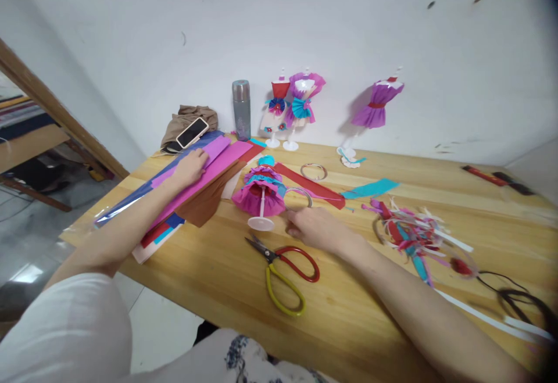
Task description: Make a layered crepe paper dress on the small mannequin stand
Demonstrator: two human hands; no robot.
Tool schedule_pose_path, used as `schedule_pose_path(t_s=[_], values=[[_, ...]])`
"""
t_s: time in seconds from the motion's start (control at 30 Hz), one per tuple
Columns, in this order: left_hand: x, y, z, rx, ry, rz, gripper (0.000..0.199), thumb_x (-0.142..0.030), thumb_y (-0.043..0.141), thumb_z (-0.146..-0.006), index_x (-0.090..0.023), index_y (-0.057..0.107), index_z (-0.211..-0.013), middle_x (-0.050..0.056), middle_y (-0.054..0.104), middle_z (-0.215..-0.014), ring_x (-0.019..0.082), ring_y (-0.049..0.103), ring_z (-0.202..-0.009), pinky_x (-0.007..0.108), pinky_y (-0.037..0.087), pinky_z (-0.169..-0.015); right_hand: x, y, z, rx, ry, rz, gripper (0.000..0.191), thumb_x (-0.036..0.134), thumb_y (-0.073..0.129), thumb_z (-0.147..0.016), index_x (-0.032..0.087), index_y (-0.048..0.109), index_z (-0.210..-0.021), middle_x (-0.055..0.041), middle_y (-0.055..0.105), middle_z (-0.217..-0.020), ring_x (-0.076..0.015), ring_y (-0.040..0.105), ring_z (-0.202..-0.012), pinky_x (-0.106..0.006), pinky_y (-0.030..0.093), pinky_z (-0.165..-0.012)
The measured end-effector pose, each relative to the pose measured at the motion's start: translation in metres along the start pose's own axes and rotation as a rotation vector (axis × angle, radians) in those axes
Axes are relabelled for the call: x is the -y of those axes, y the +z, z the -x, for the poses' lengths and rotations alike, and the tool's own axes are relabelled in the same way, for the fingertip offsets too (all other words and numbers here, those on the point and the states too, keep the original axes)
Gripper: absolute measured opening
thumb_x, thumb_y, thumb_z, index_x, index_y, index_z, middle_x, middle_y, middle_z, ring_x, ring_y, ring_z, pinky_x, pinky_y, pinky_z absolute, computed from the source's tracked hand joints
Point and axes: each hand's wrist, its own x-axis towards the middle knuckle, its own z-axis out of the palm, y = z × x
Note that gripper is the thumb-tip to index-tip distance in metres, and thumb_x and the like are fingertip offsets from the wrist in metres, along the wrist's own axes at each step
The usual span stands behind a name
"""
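Note:
My left hand [190, 169] rests on the stack of coloured crepe paper, its fingers bent over a pink-purple sheet [233, 159]; whether it grips the sheet is unclear. My right hand [311, 227] is closed beside a small dress form [264, 194], which lies tipped with its white base toward me. That form wears a ruffled pink, blue and red paper dress. What the right hand's fingers hold, if anything, is too hidden to tell. Just behind them is a ring-shaped roll [300, 197]. Scissors [270, 255] with one red and one yellow handle lie partly open in front.
Three dressed mannequins, one in a purple dress [379, 104], stand along the wall near a grey flask [241, 110]. A phone [192, 133] rests on brown cloth at the back left. Paper scraps [412, 235] are heaped at the right, beside black cord [514, 301].

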Motion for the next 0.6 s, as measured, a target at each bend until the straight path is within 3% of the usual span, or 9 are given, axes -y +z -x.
schedule_pose_path(t_s=[0.1,0.2,0.3,0.47,0.6], values=[[-0.012,0.013,0.009,0.052,0.052,-0.019,0.031,-0.016,0.045,-0.089,-0.014,0.071,-0.105,0.02,0.068,-0.119,0.031,0.061,-0.118,0.038,0.045,-0.1,0.0,-0.001,0.001,0.009,0.006,0.007,0.031,0.022,0.052,-0.094,0.015,0.067,-0.121,-0.0147,0.077,-0.105,-0.0273,0.074,-0.094,-0.031,0.043,-0.068],[-0.012,0.019,0.01,0.089,0.016,-0.008,0.028,-0.033,0.051,-0.089,-0.015,0.071,-0.098,0.018,0.072,-0.104,0.031,0.066,-0.099,0.038,0.048,-0.086,0.001,-0.002,0.001,0.022,0.017,0.013,0.034,0.022,0.052,-0.095,0.015,0.066,-0.124,-0.0151,0.077,-0.103,-0.0268,0.074,-0.093,-0.031,0.044,-0.068],[-0.005,0.019,0.004,0.099,-0.001,0.038,0.034,-0.046,0.056,-0.085,-0.017,0.068,-0.097,0.016,0.072,-0.103,0.029,0.066,-0.093,0.035,0.047,-0.082,0.002,-0.003,0.002,0.024,0.018,0.014,0.033,0.021,0.052,-0.094,0.014,0.065,-0.124,-0.0155,0.077,-0.104,-0.0271,0.074,-0.093,-0.031,0.045,-0.068],[0.004,0.016,-0.008,0.134,0.004,0.185,0.014,-0.032,0.055,-0.079,-0.02,0.061,-0.074,0.007,0.069,-0.082,0.022,0.06,-0.079,0.031,0.044,-0.078,0.0,-0.001,0.003,0.002,-0.004,0.007,0.031,0.02,0.054,-0.094,0.014,0.065,-0.122,-0.0159,0.077,-0.103,-0.028,0.075,-0.094,-0.031,0.044,-0.068],[0.013,0.002,-0.015,0.141,-0.043,0.354,0.017,-0.027,0.056,-0.073,-0.021,0.05,-0.058,0.001,0.055,-0.062,0.017,0.051,-0.067,0.028,0.041,-0.07,0.001,-0.001,0.003,0.003,0.0,0.025,0.034,0.02,0.054,-0.093,0.013,0.064,-0.125,-0.0169,0.077,-0.102,-0.0293,0.075,-0.093,-0.032,0.043,-0.066]])
